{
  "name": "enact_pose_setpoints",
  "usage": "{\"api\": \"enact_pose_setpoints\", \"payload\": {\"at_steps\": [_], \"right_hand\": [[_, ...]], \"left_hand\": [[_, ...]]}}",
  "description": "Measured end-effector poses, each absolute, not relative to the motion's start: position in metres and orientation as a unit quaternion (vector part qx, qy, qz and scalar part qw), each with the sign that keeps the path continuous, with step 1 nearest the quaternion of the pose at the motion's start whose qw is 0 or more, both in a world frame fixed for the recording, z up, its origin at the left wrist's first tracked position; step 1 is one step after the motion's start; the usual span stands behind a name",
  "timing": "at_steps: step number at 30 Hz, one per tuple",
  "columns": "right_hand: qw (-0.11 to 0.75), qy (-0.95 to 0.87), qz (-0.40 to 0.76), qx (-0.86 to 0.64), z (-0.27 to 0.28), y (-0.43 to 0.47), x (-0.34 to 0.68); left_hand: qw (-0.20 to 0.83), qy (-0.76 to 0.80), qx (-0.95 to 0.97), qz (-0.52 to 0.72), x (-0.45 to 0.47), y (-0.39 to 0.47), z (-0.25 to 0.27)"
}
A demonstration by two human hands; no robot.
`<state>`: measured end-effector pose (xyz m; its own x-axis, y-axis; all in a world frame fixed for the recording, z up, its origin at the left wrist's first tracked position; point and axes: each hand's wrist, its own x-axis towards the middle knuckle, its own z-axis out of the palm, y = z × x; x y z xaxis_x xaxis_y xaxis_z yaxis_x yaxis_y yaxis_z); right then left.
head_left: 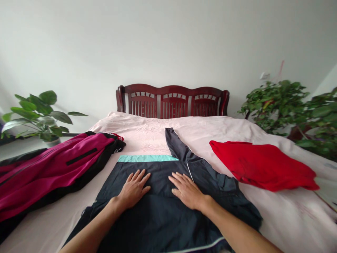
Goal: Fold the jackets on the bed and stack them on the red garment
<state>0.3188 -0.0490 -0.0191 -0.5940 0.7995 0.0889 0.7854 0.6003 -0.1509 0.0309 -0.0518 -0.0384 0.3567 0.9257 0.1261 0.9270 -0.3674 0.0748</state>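
A dark navy jacket (163, 218) with white piping and a turquoise band along its far edge lies spread on the bed in front of me. One of its sleeves (179, 144) points away toward the headboard. My left hand (134, 189) rests flat on the left part of the cloth, fingers stretched out. On the right part lies my right hand (186, 189), palm down with its fingers extended. Neither hand grips the fabric. The cloth directly beneath both palms is hidden.
A magenta and black jacket (65, 165) lies to the left on the pale pink bedsheet (142, 135). To the right is a folded red garment (263, 165). A dark wooden headboard (173, 102) stands at the back, with leafy plants (276, 102) on both sides.
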Motion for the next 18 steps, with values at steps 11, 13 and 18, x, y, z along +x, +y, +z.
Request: {"api": "enact_pose_setpoints", "payload": {"at_steps": [11,13,18], "right_hand": [[0.079,-0.820,-0.074,-0.561,-0.057,0.000,0.446],[0.080,-0.816,-0.079,-0.568,-0.058,0.001,0.451],[0.075,-0.808,-0.068,-0.581,-0.058,0.001,0.449]], "left_hand": [[0.006,-0.679,-0.731,-0.066,-0.055,-0.025,-0.054],[0.005,-0.707,-0.705,-0.066,-0.061,-0.020,-0.055],[0.007,-0.736,-0.675,-0.057,-0.069,-0.009,-0.055]]}}
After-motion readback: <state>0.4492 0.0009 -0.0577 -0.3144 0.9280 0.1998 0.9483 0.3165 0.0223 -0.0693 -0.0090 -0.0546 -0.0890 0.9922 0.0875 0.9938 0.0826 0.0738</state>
